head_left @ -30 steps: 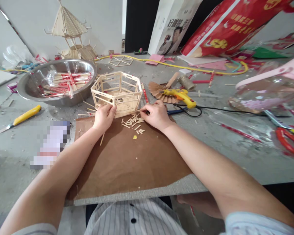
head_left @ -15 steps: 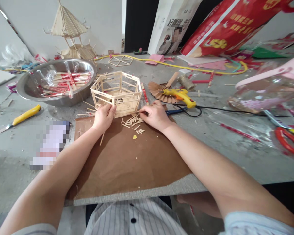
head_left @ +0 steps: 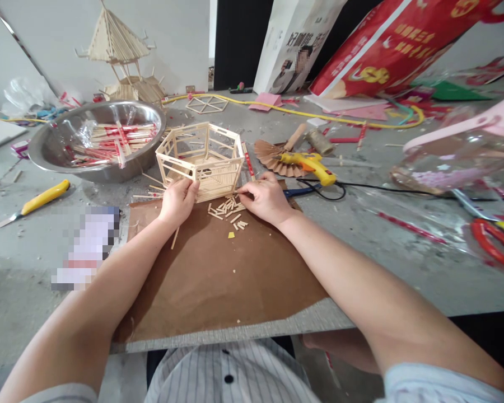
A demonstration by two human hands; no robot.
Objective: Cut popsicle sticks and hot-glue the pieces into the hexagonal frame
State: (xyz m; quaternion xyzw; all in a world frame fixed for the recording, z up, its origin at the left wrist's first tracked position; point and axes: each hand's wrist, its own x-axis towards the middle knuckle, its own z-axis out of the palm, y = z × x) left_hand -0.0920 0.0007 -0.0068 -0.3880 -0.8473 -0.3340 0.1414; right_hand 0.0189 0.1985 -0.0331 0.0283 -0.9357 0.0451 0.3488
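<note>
Head view: left hand (head_left: 180, 200) grips the near wall of the frame (head_left: 216, 167), which stands ahead of and between the hands. Right hand (head_left: 266, 197) has fingertips drawn together at its lower right corner; cannot tell if they hold a piece. Short sticks (head_left: 227, 208) lie between the hands. Step, judged: fitting at that corner. Next move calls for a steady left grip, fine right placement.

A glue gun (head_left: 311, 163), utility knife (head_left: 46, 197) and stick frame (head_left: 217, 179) mark a craft workspace.
</note>
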